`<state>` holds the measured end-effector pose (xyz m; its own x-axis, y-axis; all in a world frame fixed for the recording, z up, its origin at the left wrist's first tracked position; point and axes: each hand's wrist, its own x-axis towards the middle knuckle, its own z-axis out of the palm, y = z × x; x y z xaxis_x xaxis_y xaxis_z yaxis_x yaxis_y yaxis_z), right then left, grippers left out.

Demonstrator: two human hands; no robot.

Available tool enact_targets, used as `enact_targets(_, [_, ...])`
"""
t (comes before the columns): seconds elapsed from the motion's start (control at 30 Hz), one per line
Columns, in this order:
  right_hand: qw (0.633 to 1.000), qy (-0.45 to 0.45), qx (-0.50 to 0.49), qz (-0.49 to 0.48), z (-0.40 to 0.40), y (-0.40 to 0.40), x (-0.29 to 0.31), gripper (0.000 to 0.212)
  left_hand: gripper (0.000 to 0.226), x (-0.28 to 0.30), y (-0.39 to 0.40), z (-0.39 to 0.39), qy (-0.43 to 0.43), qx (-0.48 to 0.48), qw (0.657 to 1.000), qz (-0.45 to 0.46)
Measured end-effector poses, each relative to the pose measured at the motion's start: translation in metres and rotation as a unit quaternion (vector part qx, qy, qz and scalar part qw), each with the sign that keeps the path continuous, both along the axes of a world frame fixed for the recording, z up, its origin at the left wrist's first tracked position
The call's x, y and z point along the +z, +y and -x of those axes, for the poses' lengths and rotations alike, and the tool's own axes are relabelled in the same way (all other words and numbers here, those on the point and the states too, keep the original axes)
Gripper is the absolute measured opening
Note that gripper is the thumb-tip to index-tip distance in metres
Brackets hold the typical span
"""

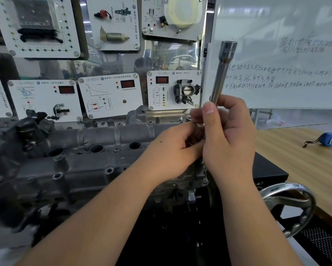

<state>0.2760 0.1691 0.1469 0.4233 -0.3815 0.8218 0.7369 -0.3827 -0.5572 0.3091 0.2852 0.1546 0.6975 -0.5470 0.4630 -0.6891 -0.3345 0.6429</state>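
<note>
Over the engine head (80, 154), hold the long socket (223, 73) upright above its right end, your right hand (230, 137) wrapped round its lower shaft. Your left hand (172, 148) pinches at the hidden bottom end, perhaps seating a small part; align it squarely before pushing.

Two hands (175, 150) (230, 135), one socket tube (223, 73), one engine (84, 162), one tape measure (330, 139), one handwheel (290, 186)

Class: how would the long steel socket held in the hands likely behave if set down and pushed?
The socket is round and polished, so probably rolls if laid flat. Tall and narrow, it likely tips stood on end. Metal: probably stiff, heavy.
</note>
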Motion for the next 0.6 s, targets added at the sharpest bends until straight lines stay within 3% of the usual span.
enact_targets(0.2, [0.999, 0.001, -0.029, 0.031, 0.0002, 0.0017, 0.0019, 0.020, 0.015, 0.0004, 0.0032, 0.0016, -0.002, -0.006, 1.000, -0.004])
enact_targets(0.33, [1.000, 0.011, -0.004, 0.013, -0.0001, -0.0007, 0.0000, 0.010, 0.018, -0.0002, 0.0001, 0.0004, -0.005, -0.004, 1.000, -0.001])
enact_targets(0.6, [1.000, 0.016, -0.003, 0.014, -0.0012, -0.0008, -0.0014, 0.015, 0.016, -0.0008, 0.0027, 0.0007, 0.000, -0.010, 1.000, 0.006])
